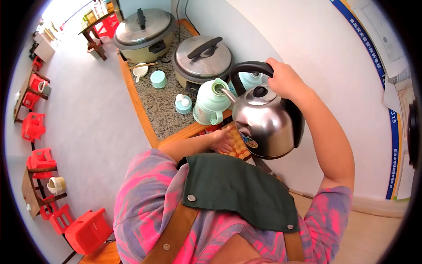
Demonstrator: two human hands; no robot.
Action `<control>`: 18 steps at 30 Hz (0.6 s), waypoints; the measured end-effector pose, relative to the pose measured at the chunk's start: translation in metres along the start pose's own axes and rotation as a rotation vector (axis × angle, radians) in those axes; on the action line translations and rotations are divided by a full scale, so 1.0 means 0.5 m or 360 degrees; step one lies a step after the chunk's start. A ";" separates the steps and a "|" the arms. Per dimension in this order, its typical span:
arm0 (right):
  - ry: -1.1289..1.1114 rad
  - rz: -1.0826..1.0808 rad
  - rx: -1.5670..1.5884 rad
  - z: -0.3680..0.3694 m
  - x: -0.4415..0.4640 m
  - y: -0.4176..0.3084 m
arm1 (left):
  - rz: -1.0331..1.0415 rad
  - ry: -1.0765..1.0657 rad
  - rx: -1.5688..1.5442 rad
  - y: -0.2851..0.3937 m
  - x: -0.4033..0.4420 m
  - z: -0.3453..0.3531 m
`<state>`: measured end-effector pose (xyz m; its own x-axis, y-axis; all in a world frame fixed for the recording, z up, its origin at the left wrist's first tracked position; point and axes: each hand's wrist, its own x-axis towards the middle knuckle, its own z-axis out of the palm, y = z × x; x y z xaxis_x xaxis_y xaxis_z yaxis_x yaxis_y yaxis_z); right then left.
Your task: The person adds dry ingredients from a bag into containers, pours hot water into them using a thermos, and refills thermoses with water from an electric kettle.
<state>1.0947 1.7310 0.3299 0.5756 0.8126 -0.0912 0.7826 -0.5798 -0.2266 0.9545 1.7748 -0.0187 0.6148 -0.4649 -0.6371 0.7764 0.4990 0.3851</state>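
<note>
My right hand (285, 78) is wrapped round the black handle of a shiny steel kettle (263, 121). The kettle's spout reaches the open mouth of a pale green thermos flask (207, 105) at the counter's corner; whether water is flowing I cannot make out. Below the flask, my left hand (223, 141) has its fingers stretched out and holds nothing. It is nearest to a red and orange patterned surface (237, 141), partly hidden under the kettle. A second pale green flask (250, 78) stands behind the kettle's handle.
Two large lidded cookers (145, 31) stand on the speckled counter (162, 114). Nearby are a turquoise lid (158, 79), a cup with white stoppers (183, 103) and a white ladle (140, 71). A wall rises on the right. Red stools (88, 231) and tables line the left.
</note>
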 end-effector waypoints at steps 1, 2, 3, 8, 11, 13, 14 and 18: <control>-0.0024 -0.0029 -0.0004 -0.003 0.005 -0.005 | 0.0052 0.0110 0.0195 -0.016 -0.005 -0.022; -0.0031 -0.0030 -0.0036 -0.006 0.007 -0.008 | 0.0105 0.0240 0.0383 -0.034 -0.019 -0.049; -0.0034 -0.0049 -0.0057 -0.006 0.008 -0.008 | 0.0156 0.0393 0.0565 -0.055 -0.038 -0.089; -0.0108 -0.0078 -0.0114 -0.018 0.022 -0.026 | 0.0661 0.1471 0.1759 -0.262 -0.161 -0.395; -0.0144 -0.0032 -0.0092 -0.026 0.018 -0.041 | -0.0056 0.1818 0.0757 -0.459 -0.292 -0.567; -0.0229 0.0002 -0.0088 -0.035 0.018 -0.054 | -0.0240 0.2293 0.0284 -0.553 -0.392 -0.578; -0.0243 -0.0002 -0.0096 -0.035 0.021 -0.051 | -0.0349 0.2227 0.0462 -0.648 -0.402 -0.658; -0.0335 -0.0002 -0.0059 -0.041 0.027 -0.059 | -0.0115 0.2187 -0.0257 -0.741 -0.439 -0.582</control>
<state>1.0842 1.7580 0.3552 0.5155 0.8055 -0.2922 0.7937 -0.5774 -0.1914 0.4913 1.9050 -0.2159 -0.1275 0.5457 -0.8282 0.7177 0.6271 0.3027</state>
